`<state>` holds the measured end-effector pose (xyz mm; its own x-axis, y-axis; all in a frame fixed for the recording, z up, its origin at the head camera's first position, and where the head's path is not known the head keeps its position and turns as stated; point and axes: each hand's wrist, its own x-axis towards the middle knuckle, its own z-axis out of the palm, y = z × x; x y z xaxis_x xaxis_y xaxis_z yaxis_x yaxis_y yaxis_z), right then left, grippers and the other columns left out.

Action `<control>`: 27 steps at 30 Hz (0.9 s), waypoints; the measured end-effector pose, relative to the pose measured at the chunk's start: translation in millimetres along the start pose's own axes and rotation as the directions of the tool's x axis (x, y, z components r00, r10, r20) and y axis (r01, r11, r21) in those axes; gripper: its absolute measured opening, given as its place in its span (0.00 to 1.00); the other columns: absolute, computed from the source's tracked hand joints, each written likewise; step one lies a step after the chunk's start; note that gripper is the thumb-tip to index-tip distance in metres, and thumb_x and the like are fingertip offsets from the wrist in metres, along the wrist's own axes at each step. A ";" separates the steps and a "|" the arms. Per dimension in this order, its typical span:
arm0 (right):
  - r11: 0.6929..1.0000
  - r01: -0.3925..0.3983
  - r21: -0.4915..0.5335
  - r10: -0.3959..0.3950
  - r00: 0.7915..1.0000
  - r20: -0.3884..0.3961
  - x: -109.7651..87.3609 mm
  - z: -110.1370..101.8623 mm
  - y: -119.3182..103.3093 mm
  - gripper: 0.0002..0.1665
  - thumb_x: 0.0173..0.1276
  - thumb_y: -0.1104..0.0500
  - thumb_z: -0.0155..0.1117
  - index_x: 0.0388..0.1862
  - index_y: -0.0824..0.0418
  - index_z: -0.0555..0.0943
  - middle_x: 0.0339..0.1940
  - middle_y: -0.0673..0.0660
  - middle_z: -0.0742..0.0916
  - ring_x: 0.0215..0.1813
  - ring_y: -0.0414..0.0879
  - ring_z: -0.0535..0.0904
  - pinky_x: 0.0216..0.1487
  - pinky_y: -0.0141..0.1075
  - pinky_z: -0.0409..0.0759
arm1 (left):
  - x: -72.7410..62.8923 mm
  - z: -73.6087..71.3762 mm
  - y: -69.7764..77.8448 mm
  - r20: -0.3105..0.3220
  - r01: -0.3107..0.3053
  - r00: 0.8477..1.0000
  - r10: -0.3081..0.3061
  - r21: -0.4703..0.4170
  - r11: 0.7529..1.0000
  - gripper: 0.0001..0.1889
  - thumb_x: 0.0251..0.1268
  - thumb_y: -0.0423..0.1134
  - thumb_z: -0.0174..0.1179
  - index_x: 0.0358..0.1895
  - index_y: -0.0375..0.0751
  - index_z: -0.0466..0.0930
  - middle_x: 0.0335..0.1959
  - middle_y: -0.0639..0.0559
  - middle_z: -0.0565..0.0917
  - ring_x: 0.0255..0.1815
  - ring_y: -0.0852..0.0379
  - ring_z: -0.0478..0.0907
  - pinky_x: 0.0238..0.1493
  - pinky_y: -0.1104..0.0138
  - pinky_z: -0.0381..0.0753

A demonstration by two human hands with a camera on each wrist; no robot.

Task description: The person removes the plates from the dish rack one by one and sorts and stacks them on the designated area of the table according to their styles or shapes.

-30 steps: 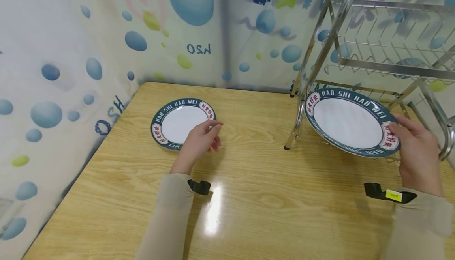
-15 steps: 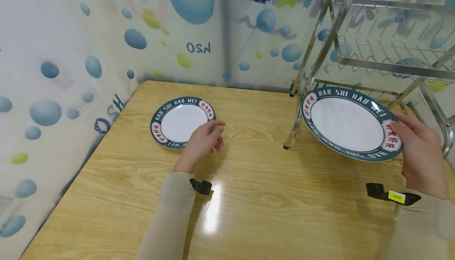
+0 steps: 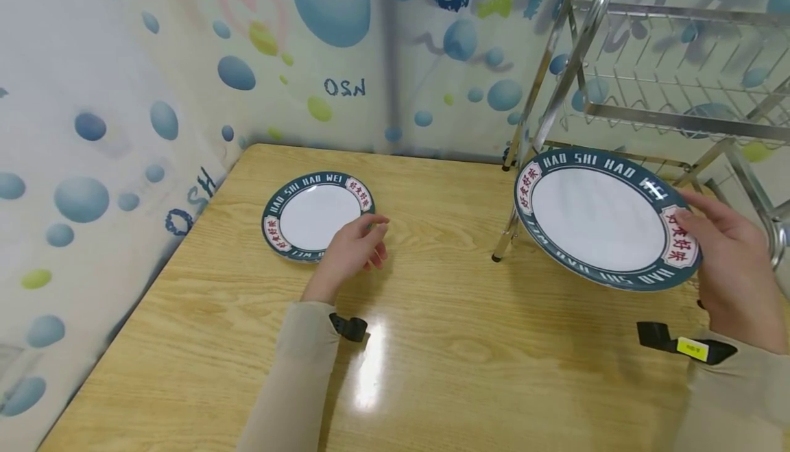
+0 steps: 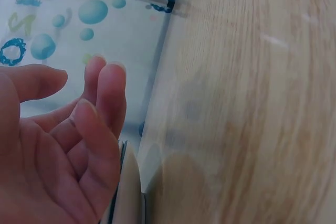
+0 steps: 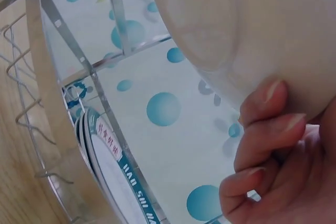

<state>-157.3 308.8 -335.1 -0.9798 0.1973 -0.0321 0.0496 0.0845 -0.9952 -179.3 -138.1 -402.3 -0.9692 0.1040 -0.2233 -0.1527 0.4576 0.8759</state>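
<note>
My right hand [image 3: 737,263] grips the right end of an oval plate [image 3: 599,219] with a white middle and a dark green lettered rim. Thumb on top and fingers beneath, it holds the plate tilted above the table, in front of the rack. In the right wrist view the plate's pale underside [image 5: 273,30] shows above the curled fingers [image 5: 270,135]. My left hand [image 3: 350,250] holds nothing, its fingers loosely bent. It overlaps the right edge of matching plates [image 3: 315,215] on the table; the right wrist view shows them stacked.
A metal dish rack [image 3: 679,112] with wire shelves stands at the back right, its front leg [image 3: 503,243] on the wooden table [image 3: 432,356]. Behind the table is a wall [image 3: 420,95] patterned with blue drops; another wall [image 3: 80,164] runs along the left.
My right hand has moved slightly right and toward me, and the plate has come a little out from the rack, toward the front and left. My left hand has hardly moved.
</note>
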 end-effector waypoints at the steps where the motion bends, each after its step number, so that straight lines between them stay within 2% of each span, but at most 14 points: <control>1: 1.000 -0.002 0.001 0.002 1.000 0.001 -0.6 0.4 -0.8 0.33 0.59 0.45 0.57 0.64 0.51 0.66 0.39 0.50 0.79 0.24 0.42 0.80 0.22 0.27 0.76 | 0.0 -0.2 -0.3 -0.001 -0.002 1.000 0.002 0.000 1.000 0.20 0.67 0.52 0.44 0.57 0.48 0.67 0.25 0.46 0.79 0.24 0.48 0.79 0.26 0.55 0.76; 7: 1.000 0.003 -0.005 -0.003 1.000 0.019 -4.1 3.2 -6.0 0.33 0.60 0.46 0.57 0.65 0.49 0.64 0.41 0.51 0.77 0.25 0.41 0.80 0.23 0.27 0.76 | -0.5 -2.8 -1.5 -0.015 -0.002 1.000 0.001 -0.034 0.999 0.23 0.66 0.52 0.44 0.62 0.50 0.60 0.25 0.45 0.80 0.24 0.46 0.79 0.28 0.55 0.76; 10: 1.000 0.005 0.011 -0.005 0.999 0.035 -6.7 5.0 -8.5 0.33 0.60 0.46 0.56 0.65 0.49 0.64 0.41 0.52 0.77 0.25 0.41 0.80 0.22 0.28 0.76 | -1.2 -4.7 -1.4 -0.035 0.008 0.999 -0.010 -0.067 0.998 0.23 0.67 0.51 0.44 0.63 0.54 0.57 0.25 0.44 0.80 0.24 0.45 0.79 0.28 0.55 0.76; 13: 0.999 0.008 0.044 -0.010 0.999 0.046 -8.6 8.5 -10.9 0.33 0.60 0.48 0.57 0.64 0.51 0.64 0.40 0.52 0.78 0.25 0.42 0.81 0.22 0.28 0.76 | -1.3 -6.6 -1.6 -0.029 0.014 0.999 -0.017 -0.088 0.996 0.23 0.66 0.52 0.45 0.63 0.56 0.57 0.26 0.44 0.80 0.25 0.45 0.79 0.29 0.55 0.76; 17: 0.995 0.034 0.094 -0.039 0.997 0.060 -8.9 16.7 -12.7 0.30 0.61 0.51 0.58 0.63 0.55 0.67 0.37 0.52 0.81 0.24 0.44 0.81 0.23 0.29 0.77 | -2.7 -9.6 -2.6 -0.018 0.023 1.000 -0.025 -0.103 0.994 0.27 0.65 0.55 0.44 0.65 0.54 0.54 0.28 0.43 0.80 0.26 0.45 0.79 0.31 0.55 0.76; 21: 0.992 0.075 0.098 -0.081 0.995 0.061 -8.9 24.4 -13.2 0.28 0.62 0.53 0.58 0.61 0.57 0.69 0.35 0.53 0.82 0.23 0.44 0.82 0.24 0.29 0.77 | -5.3 -12.5 -3.0 -0.030 0.042 0.999 -0.046 -0.116 0.992 0.29 0.66 0.54 0.44 0.67 0.53 0.50 0.29 0.42 0.80 0.26 0.44 0.79 0.31 0.56 0.76; 24: 0.993 0.092 0.069 -0.096 0.993 0.065 -9.5 26.5 -14.9 0.27 0.62 0.53 0.57 0.61 0.58 0.69 0.34 0.53 0.81 0.22 0.44 0.81 0.23 0.28 0.77 | -4.5 -12.9 -2.4 -0.011 0.049 0.999 -0.051 -0.130 0.990 0.28 0.66 0.53 0.44 0.67 0.53 0.51 0.29 0.42 0.79 0.27 0.43 0.79 0.31 0.55 0.76; 27: 0.994 0.099 0.036 -0.102 0.992 0.072 -10.3 27.4 -16.9 0.28 0.63 0.52 0.57 0.61 0.58 0.69 0.33 0.53 0.81 0.21 0.45 0.81 0.22 0.29 0.77 | -4.7 -13.5 0.7 0.039 0.054 0.998 -0.049 -0.149 0.987 0.25 0.66 0.53 0.44 0.64 0.51 0.57 0.30 0.41 0.79 0.29 0.41 0.79 0.34 0.53 0.75</control>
<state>-153.4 278.6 -320.5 -0.9912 0.1168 0.0627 -0.0549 0.0689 -0.9961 -177.5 -150.1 -394.9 -0.9522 0.1161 -0.2826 -0.2323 0.3260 0.9164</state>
